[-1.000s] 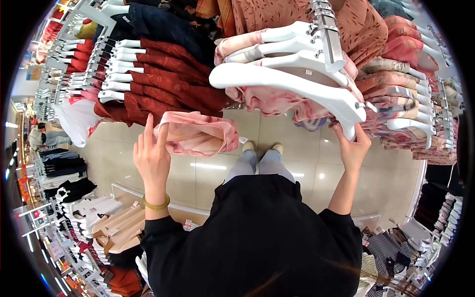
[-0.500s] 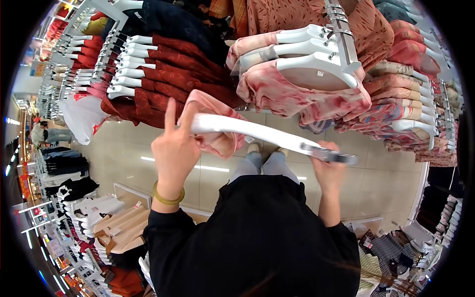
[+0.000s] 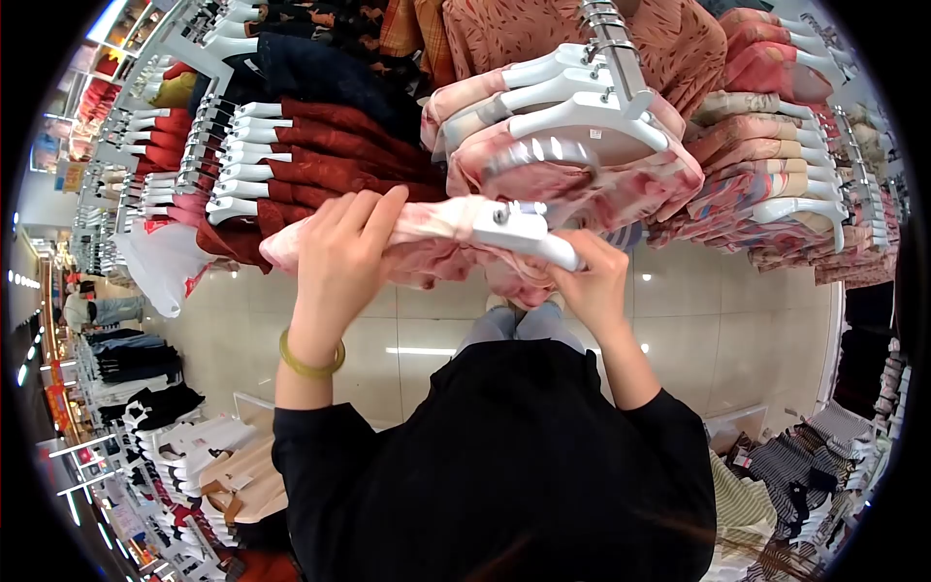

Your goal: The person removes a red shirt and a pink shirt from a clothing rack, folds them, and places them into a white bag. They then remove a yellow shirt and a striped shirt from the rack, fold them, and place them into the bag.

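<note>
A white clothes hanger [image 3: 514, 225] is held level in front of my body, with a pink-and-white tie-dye top [image 3: 436, 215] drawn over its left part. My left hand [image 3: 351, 242] is wrapped over the top's fabric at the left shoulder, a yellow bangle on its wrist. My right hand [image 3: 593, 281] grips near the hanger's right end, with fingers closed around it and some of the top's fabric close by. The right end of the hanger is bare. Its metal hook is blurred by motion above the middle.
Directly ahead, similar pink tops [image 3: 621, 184] hang from a metal rail [image 3: 621, 63]. Dark red garments [image 3: 330, 175] hang to the left, beside a white plastic bag [image 3: 155, 262]. More patterned clothes [image 3: 766, 175] hang at right. Tiled floor [image 3: 737, 320] lies below.
The top now covers the hanger's left part, where the white bar was bare. My right hand has moved left and up from the hook to the hanger's right end; my left fingers have closed over fabric.
</note>
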### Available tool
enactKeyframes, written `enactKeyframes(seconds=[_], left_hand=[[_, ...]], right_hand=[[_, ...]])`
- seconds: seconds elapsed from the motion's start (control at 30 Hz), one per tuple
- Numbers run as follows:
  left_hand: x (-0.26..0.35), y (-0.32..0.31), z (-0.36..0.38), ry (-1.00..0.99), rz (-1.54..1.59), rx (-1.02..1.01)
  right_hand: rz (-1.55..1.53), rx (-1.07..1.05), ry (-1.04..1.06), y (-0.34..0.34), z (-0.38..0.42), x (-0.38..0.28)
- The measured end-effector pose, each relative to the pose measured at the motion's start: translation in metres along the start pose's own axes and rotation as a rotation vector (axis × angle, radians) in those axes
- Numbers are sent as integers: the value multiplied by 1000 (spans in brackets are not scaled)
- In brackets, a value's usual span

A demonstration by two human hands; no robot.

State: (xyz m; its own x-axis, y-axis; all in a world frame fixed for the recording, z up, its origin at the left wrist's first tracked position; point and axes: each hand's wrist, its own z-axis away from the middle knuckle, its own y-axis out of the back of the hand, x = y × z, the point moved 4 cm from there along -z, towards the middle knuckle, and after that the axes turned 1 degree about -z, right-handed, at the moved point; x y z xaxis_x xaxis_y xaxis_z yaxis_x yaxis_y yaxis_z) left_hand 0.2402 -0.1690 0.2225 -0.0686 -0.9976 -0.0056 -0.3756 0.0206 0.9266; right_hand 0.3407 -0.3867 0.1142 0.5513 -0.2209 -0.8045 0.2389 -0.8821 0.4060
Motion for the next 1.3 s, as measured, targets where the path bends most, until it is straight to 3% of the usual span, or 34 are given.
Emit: enactKeyframes(seconds=[0.1, 0.17, 0.23, 0.3, 0.33, 0.4, 0.43, 0.5, 0.57, 0.6, 0.63, 0.73, 0.83, 0.9, 0.97, 1.03, 1.1, 1.17, 1.23, 1.3], left_hand=[[-6, -2, -9, -56, -23, 76], [-8, 9, -18, -85, 6, 200], [-14, 18, -19, -38, -59, 277], [-16, 26, -17, -20, -57, 285], [-19, 28, -16, 16, -28, 282], [-18, 28, -17, 33, 5, 282], [-15, 27, -18, 24, 9, 278], [-5, 27, -21, -72, 41, 280], [3, 25, -21, -142, 23, 291], [4, 22, -18, -170, 15, 278], [4, 18, -15, -198, 7, 265], [9, 15, -14, -271, 37, 303], [10, 15, -10, -294, 58, 307], [11, 17, -8, -295, 99, 301], [5, 13, 2, -238, 74, 341], [0, 10, 9, -236, 126, 352], [3, 8, 12, -204, 129, 327], [2, 3, 13, -222, 144, 325], [2, 2, 12, -240, 145, 322], [-4, 1, 15, -240, 121, 346]], right_hand=[[48, 87, 47, 9, -10, 6], [253, 448, 215, 25, -14, 1], [-23, 641, 55, 25, -5, 38], [-404, 583, -249, 12, 11, 89], [-402, 591, -248, 8, 16, 95], [-412, 270, -152, -12, 18, 90], [-410, 279, -158, -10, 14, 77], [-335, 33, 98, -8, -3, 40], [-216, -116, 202, -20, -8, 43], [-187, -129, 134, -23, -8, 44], [-35, -220, 203, -21, -9, 38], [-97, -113, 194, -20, -15, 33], [29, -205, 308, -23, -18, 30], [342, -377, 355, -33, -10, 49], [348, -415, 333, -38, -4, 62], [-145, -333, 152, -30, -7, 55], [-162, -324, 190, -28, -9, 40], [-145, -419, 371, -38, -8, 23], [-118, -478, 370, -51, 1, 35], [102, -590, 312, -59, 12, 55]])
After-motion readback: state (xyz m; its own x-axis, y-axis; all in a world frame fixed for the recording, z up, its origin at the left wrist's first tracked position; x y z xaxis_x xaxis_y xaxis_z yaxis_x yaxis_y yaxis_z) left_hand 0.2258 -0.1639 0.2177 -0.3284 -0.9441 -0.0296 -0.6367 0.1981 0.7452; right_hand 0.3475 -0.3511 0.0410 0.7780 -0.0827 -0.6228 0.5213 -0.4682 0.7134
